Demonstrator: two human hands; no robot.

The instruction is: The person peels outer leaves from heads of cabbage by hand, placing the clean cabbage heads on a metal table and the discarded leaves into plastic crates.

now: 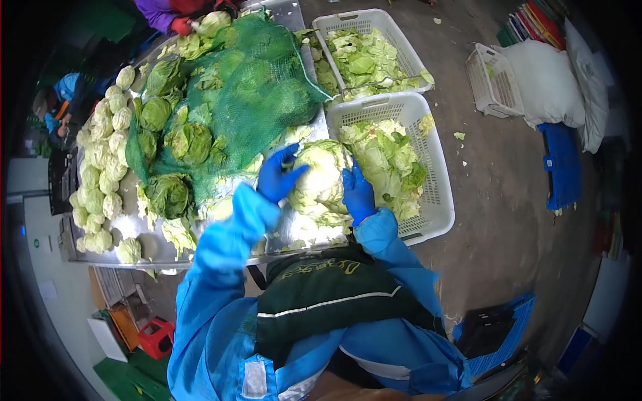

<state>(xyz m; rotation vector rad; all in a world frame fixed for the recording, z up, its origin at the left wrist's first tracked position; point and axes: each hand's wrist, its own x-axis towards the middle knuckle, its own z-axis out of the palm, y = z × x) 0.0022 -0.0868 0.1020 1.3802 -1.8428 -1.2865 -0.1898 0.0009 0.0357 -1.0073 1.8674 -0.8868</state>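
A pale, partly stripped cabbage sits before me at the right edge of the metal table. My left hand, in a blue glove, is at its left side with thumb and fingers apart. The thumb overlaps the cabbage's edge in view. Against the right side of the head rests my right hand, also gloved in blue, its fingers along the leaves. Loose leaves lie under and around the cabbage. Just right of it stands a white plastic basket holding stripped leaves.
Green mesh netting covers several cabbages. Beyond it, trimmed cabbages are piled at the left. A second white basket of leaves stands farther off. A co-worker's red-gloved hand is across the table; another person is at far left.
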